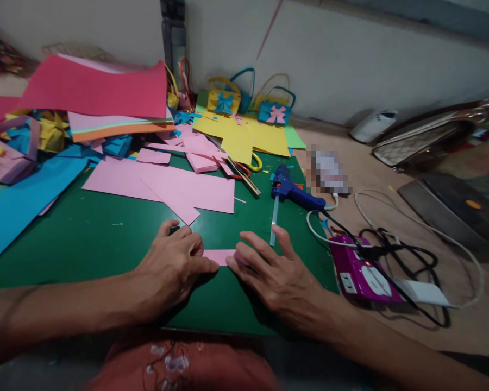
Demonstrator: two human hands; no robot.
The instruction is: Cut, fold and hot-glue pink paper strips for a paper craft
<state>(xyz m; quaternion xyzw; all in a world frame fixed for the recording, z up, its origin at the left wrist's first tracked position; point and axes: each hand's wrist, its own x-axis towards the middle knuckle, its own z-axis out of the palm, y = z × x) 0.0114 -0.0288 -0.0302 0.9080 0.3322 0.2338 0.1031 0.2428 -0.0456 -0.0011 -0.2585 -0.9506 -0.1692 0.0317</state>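
A small pink paper strip [220, 257] lies flat near the front of the green table [106, 255]. My left hand [173, 260] has its fingers curled and its thumb pressed on the strip's left end. At the other end, my right hand [271, 269] presses thumb and index finger onto the paper, its other fingers raised and spread. Both ends of the strip are covered by my fingers. Beyond my hands lies a larger pink sheet [163, 183] with a narrower pink piece [175, 201] across it.
A blue hot glue gun [286, 187] with its glue stick, a box cutter [243, 176] and scissors [256, 162] lie behind. Paper stacks [101, 89] and small paper baskets [224, 101] stand at the back. Cables and a purple power strip [361, 266] are at the right.
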